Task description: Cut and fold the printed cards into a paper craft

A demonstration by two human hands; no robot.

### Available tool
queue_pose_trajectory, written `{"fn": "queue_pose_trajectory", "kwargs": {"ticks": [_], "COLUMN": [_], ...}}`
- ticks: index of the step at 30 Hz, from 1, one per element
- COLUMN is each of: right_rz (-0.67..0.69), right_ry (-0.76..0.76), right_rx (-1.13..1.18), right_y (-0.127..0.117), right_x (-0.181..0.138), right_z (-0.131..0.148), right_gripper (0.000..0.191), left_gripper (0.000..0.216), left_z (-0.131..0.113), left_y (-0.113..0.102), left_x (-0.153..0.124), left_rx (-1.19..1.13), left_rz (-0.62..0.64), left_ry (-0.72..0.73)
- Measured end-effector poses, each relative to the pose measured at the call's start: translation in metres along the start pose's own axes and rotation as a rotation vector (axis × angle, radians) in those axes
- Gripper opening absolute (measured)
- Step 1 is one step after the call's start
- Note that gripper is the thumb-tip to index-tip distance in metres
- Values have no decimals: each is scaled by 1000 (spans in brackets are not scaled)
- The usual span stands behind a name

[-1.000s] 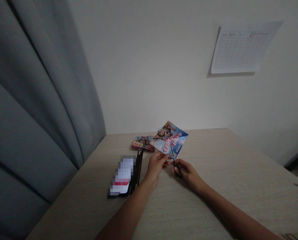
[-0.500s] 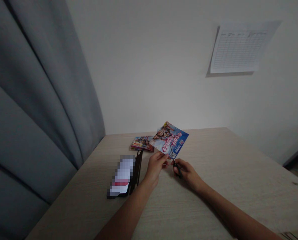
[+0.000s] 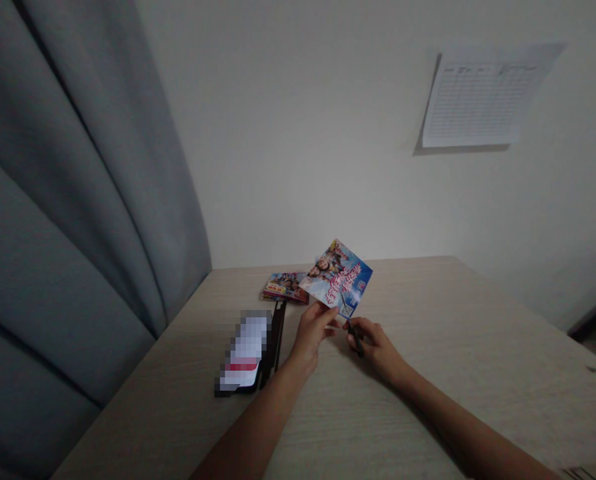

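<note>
A printed flyer point(image 3: 335, 273), blue and white with red lettering, is pinched along its lower edge by my left hand point(image 3: 315, 333). Its sheet tilts up above the table. My right hand point(image 3: 373, 341) is closed around the dark handles of a pair of scissors point(image 3: 356, 340). The thin blades point up and to the left, over the flyer's lower corner near a small square code. Some of my right fingers are hidden behind the handles.
A stack of similar flyers point(image 3: 284, 288) lies on the wooden table point(image 3: 453, 347) behind my left hand. Left of my forearm are a phone point(image 3: 243, 353), partly blurred out, and a dark strip point(image 3: 277, 340). A grey curtain point(image 3: 88, 167) hangs left; a printed sheet point(image 3: 478, 100) is on the wall.
The flyer has turned slightly, its right corner shifting left and its top edge rising a little. Less of the scissor blades shows. Both hands stay nearly in place.
</note>
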State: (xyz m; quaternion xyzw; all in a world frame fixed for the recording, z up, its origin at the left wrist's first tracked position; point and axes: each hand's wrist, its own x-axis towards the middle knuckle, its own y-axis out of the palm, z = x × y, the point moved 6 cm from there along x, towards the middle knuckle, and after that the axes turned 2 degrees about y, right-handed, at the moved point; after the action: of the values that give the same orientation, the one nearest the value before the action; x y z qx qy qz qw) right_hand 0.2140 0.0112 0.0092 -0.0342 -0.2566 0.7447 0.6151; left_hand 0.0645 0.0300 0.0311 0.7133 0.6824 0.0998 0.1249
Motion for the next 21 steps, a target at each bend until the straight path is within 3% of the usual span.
{"fn": "queue_pose_trajectory", "kwargs": {"ticks": [7,21], "right_rz": [-30,-35], "right_ry": [-7,-1], "right_rx": [-151,-101], "right_y": [-3,-4], "right_x": [-4,-4], "right_z": [7,9], "right_gripper": [24,29], "left_gripper": [40,43], "left_z": [1,6], "left_y": [-5,-8], "left_x": [1,6], "left_rx": [-2,23], "left_rz": [-76,-67], "left_ry": [45,95]}}
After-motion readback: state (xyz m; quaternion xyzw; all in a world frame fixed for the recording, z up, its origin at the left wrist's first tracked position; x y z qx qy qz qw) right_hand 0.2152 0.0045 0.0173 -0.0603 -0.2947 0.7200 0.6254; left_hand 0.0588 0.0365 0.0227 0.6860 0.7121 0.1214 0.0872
